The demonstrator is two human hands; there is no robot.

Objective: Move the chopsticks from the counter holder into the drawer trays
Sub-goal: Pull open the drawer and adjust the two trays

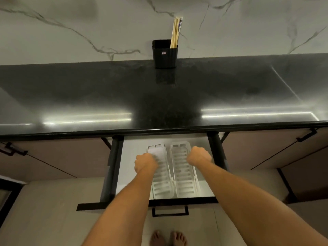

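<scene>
Thin wooden chopsticks (175,33) stand in the black plastic holder (165,55), well apart from your curled fingers (201,151); grasp unclear.

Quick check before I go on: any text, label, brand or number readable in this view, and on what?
Nothing can be read for certain.
Red and white sticker on the front of the black holder: too small and blurred to read.
Printed wrapper among the chopsticks: bluish marks, too blurred to read.
Trays, drawer, counter: no text visible.
</scene>
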